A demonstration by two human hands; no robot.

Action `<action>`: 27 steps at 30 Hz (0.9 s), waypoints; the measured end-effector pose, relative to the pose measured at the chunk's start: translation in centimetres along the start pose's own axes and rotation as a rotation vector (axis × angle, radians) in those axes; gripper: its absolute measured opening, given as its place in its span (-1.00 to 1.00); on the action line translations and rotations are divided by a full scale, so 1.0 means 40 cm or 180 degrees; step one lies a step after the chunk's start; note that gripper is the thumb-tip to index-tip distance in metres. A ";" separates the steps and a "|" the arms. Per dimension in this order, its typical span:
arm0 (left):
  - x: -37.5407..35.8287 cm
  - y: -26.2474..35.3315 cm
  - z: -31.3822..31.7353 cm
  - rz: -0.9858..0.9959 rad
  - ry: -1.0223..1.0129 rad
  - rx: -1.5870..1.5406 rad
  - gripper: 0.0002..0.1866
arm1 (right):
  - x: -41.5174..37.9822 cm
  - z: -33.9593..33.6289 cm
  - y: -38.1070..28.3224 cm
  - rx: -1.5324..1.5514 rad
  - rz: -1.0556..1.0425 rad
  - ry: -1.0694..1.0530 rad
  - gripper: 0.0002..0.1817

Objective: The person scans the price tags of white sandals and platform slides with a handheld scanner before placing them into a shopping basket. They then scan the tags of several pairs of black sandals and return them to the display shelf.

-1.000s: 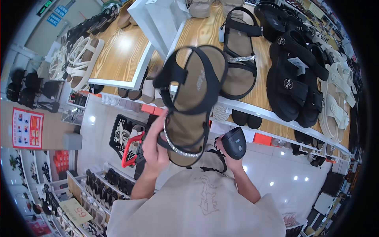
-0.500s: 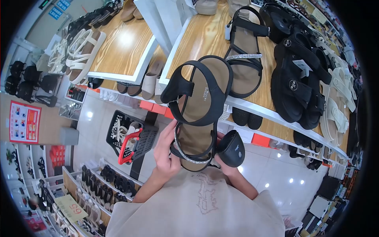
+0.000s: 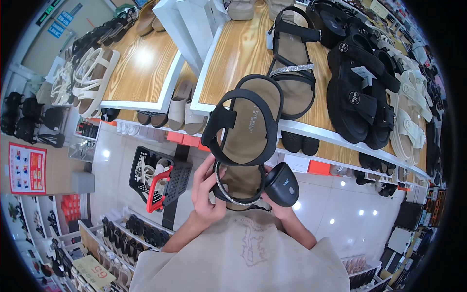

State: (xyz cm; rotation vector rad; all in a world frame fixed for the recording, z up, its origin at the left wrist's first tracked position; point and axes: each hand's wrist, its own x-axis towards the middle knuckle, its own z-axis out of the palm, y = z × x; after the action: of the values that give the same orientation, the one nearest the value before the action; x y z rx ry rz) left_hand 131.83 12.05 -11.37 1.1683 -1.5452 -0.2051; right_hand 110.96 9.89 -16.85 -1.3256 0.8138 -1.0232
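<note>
A black sandal [image 3: 244, 131] with a tan insole and a glittery strap is held up before my chest, its ankle strap looped over the insole. My left hand [image 3: 208, 192] grips its left side near the glittery strap, fingers closed on it. On the other side my right hand [image 3: 280, 209] holds the sandal's edge, its fingers mostly hidden. A black oval device [image 3: 282, 185] covers part of that hand; how it is attached cannot be made out. A similar sandal [image 3: 293, 73] lies on the wooden shelf beyond the held one.
Chunky black sandals [image 3: 360, 92] and white sandals [image 3: 411, 121] line the shelf [image 3: 238, 46] at the right. A black basket [image 3: 163, 177] with red handle and shoes inside stands on the floor [image 3: 109, 168]. Shoe racks [image 3: 92, 238] are at lower left.
The held sandal has tilted and moved slightly lower, with both hands still at it. The surroundings have shifted a little as the view moved.
</note>
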 end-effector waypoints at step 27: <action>-0.034 -0.168 -0.240 -0.3617 -0.0432 -0.4337 -0.14 | 0.014 0.216 0.112 0.0919 0.0448 -0.0050 -0.32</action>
State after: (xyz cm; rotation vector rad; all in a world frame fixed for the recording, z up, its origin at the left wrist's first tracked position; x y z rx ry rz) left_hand 143.31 14.02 -13.39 0.7013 -0.3492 -1.7705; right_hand 119.70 12.40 -20.36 -1.0155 0.7070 -0.9765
